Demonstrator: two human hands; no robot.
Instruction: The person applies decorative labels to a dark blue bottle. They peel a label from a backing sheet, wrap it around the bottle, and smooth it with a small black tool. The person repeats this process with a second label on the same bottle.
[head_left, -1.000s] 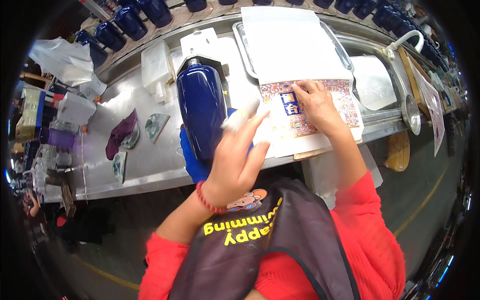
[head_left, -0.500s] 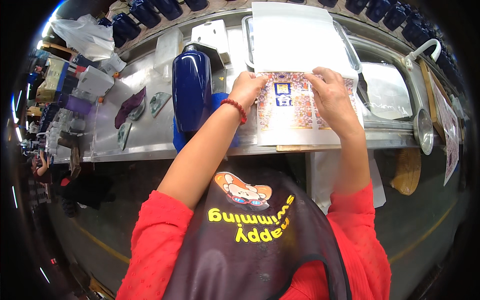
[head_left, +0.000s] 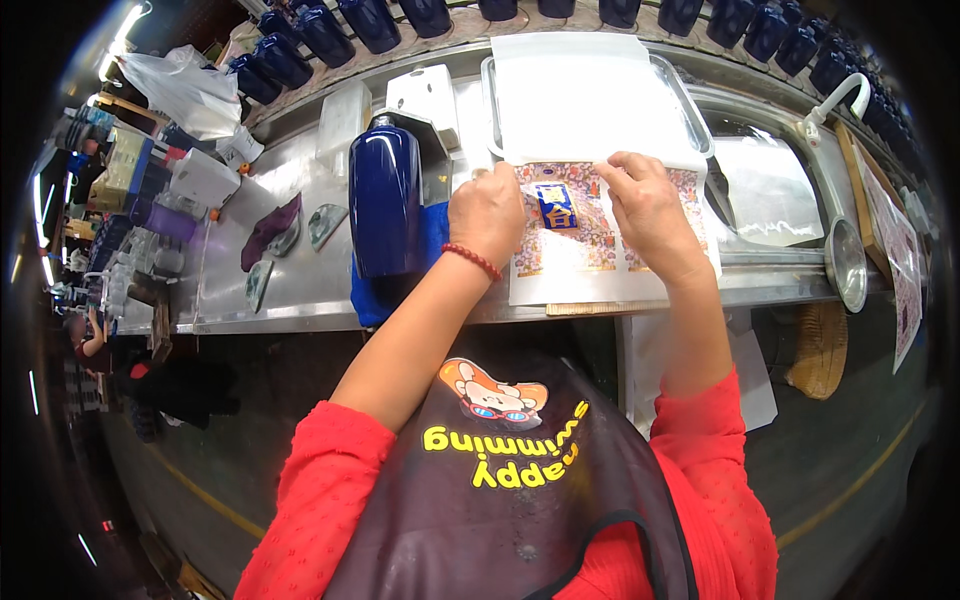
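A printed decal sheet (head_left: 590,259) with a dense multicoloured pattern and a blue-and-gold label panel lies at the near edge of the metal bench, on white paper. At its upper left corner my left hand (head_left: 487,215) is closed, thumb and fingers pinched together on the sheet. My right hand (head_left: 650,212) pinches the upper edge between thumb and index finger, with its other fingers curled, and covers part of the pattern. The label panel looks tilted and the film slightly bent. Left of my left hand, a glossy dark blue bottle (head_left: 385,205) leans on a blue cloth (head_left: 431,235).
White sheets (head_left: 575,95) cover a metal-rimmed tray (head_left: 686,92) behind. On the right are a sink with a white faucet (head_left: 855,90) and a round metal bowl (head_left: 847,262). A purple cloth (head_left: 270,232) lies left. Several blue bottles (head_left: 370,22) line the back.
My left hand has closed further over the sheet's corner, and my right thumb and finger now pinch its upper edge. The label panel has gone from straight to tilted. The whole view has shifted slightly.
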